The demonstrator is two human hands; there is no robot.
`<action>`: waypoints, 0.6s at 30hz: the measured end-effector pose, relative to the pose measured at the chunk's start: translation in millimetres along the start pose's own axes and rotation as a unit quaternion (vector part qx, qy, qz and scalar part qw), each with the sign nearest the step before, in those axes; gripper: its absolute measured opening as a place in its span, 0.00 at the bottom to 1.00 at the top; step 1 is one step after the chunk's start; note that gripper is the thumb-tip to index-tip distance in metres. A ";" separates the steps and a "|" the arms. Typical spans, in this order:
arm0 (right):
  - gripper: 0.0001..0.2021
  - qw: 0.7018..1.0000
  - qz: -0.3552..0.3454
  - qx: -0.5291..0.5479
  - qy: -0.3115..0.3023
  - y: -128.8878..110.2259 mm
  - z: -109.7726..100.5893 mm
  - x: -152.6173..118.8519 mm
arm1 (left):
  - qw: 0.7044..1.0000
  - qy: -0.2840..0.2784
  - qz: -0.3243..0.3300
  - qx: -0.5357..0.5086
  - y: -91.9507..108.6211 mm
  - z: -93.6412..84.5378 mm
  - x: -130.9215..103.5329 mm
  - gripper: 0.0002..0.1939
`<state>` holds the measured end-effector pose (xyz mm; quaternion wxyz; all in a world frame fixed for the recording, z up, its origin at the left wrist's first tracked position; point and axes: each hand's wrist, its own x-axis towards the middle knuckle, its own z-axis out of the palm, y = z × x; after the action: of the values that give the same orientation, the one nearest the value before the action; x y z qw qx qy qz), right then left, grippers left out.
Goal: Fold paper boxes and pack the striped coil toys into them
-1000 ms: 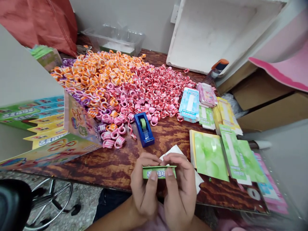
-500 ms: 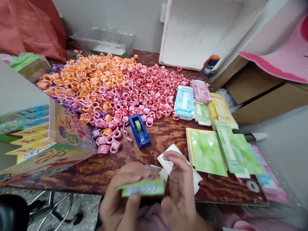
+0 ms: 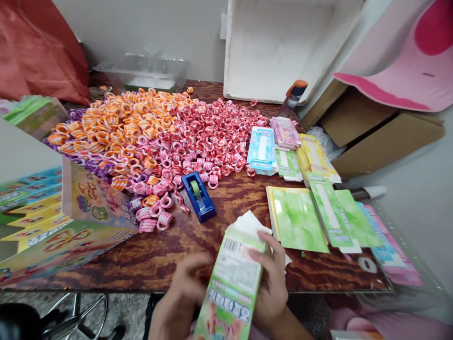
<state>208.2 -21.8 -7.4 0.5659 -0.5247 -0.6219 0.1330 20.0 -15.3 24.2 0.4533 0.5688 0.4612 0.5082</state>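
Observation:
A green printed cardboard box (image 3: 233, 283) with a barcode is tilted up over the table's front edge, its upper end pointing away from me. My right hand (image 3: 271, 283) grips the box along its right side, the fingers lying over the upper part. Beside the box's left side is my left hand (image 3: 186, 293). Its fingers are smeared by motion, so whether they touch the box is unclear. White paper (image 3: 253, 222) lies on the table just beyond the box. A blue tape dispenser (image 3: 198, 197) stands a little further off.
A large heap of striped coiled rings (image 3: 159, 137) spreads over the back of the table. Flattened cartons (image 3: 300, 217) lie in stacks at the right. A display box (image 3: 95, 208) of packets stands at the left. Behind are a bottle (image 3: 294, 97) and a clear plastic tray (image 3: 148, 73).
The green box has turned from showing its narrow end to showing its long printed face. My right hand has closed on it, while my left hand has loosened from its earlier hold.

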 end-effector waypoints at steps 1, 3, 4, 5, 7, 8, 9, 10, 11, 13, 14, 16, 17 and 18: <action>0.22 0.998 -0.048 -0.006 -0.032 2.6 -3.8 -0.3 | 0.996 -0.024 -0.072 -0.056 -1.9 -0.5 -0.8 0.28; 0.24 0.984 -0.130 -0.015 -0.119 6.1 -8.6 -0.1 | 0.946 -0.080 -0.255 -0.182 -5.3 0.6 -4.1 0.35; 0.25 0.974 -0.161 -0.020 -0.156 7.1 -9.7 0.4 | 0.910 -0.096 -0.334 -0.227 -6.2 2.0 -6.4 0.34; 0.27 0.967 -0.183 -0.026 -0.178 7.8 -10.2 0.8 | 0.882 -0.098 -0.389 -0.247 -6.5 3.4 -8.6 0.32; 0.30 0.970 -0.179 -0.037 -0.163 9.4 -10.7 0.5 | 0.864 -0.058 -0.442 -0.233 -5.0 5.1 -11.9 0.28; 0.31 0.978 -0.153 -0.049 -0.131 10.7 -11.4 -0.6 | 0.872 -0.027 -0.441 -0.211 -3.8 4.6 -12.5 0.27; 0.31 0.986 -0.115 -0.070 -0.096 12.5 -12.8 -2.5 | 0.884 0.002 -0.429 -0.184 -2.6 2.9 -12.2 0.27; 0.28 0.990 -0.072 -0.102 -0.070 14.8 -14.9 -5.1 | 0.899 0.027 -0.409 -0.154 -1.6 -0.2 -11.1 0.27; 0.24 0.987 -0.030 -0.143 -0.062 17.5 -17.5 -8.5 | 0.915 0.049 -0.381 -0.123 -1.2 -4.7 -9.2 0.26; 0.17 0.967 0.029 -0.237 -0.095 23.5 -23.0 -17.1 | 0.947 0.076 -0.306 -0.056 -1.4 -17.0 -4.2 0.24; 0.17 0.952 0.043 -0.279 -0.121 26.4 -25.4 -21.9 | 0.963 0.073 -0.259 -0.018 -1.7 -24.2 -1.4 0.21; 0.19 0.925 0.049 -0.343 -0.155 31.5 -28.9 -31.2 | 0.986 0.037 -0.144 0.071 -1.1 -38.8 4.1 0.15; 0.20 0.915 0.047 -0.366 -0.161 33.5 -29.9 -34.9 | 0.989 0.011 -0.079 0.122 0.2 -45.4 6.6 0.11; 0.19 0.909 0.046 -0.380 -0.165 35.2 -30.6 -37.6 | 0.984 -0.008 -0.014 0.176 2.1 -51.1 8.9 0.08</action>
<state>244.4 -50.6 -45.5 0.2064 -0.6987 -0.6850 -0.0035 -30.3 -4.5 31.4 0.3566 0.6375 0.5478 0.4078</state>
